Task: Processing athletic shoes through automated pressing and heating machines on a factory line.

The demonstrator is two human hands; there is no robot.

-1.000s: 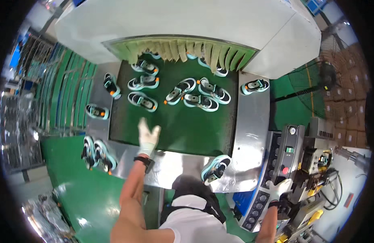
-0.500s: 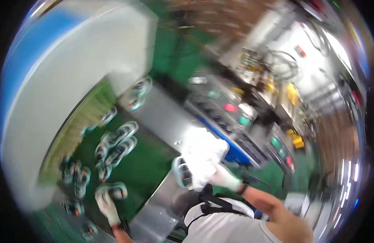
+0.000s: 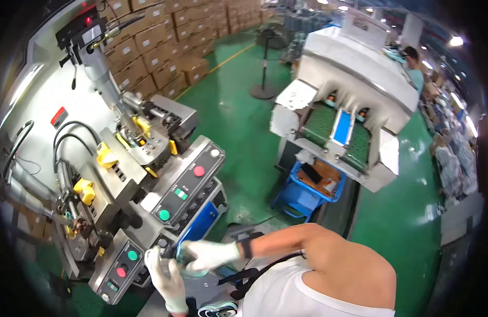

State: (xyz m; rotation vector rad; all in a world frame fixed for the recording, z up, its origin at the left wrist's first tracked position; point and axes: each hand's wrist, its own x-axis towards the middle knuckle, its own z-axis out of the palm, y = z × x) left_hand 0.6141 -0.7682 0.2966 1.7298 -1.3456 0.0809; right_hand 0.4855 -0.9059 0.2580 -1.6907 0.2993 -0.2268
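Head view shows your gloved fingers (image 3: 176, 262) closed around a shoe (image 3: 187, 262), a teal-tinted one seen mostly as its pale sole edge, held low in the frame just in front of your chest. Your left hand (image 3: 167, 280) grips it from below and from the side nearer the machine; your right hand (image 3: 209, 255) clasps it from the other side, forearm reaching across from your shoulder. Both hands wear white gloves, and a dark band sits on your right wrist. Just beyond the shoe stands a grey press machine (image 3: 122, 174) with yellow clamps and two sloping control panels carrying red and green buttons (image 3: 199, 171). Below your hands, the toe of another shoe (image 3: 218, 308) shows at the frame's lower edge. Well apart, across the green floor (image 3: 238, 127), stands a conveyor oven (image 3: 355, 90) with a blue crate (image 3: 307, 193) under its mouth.
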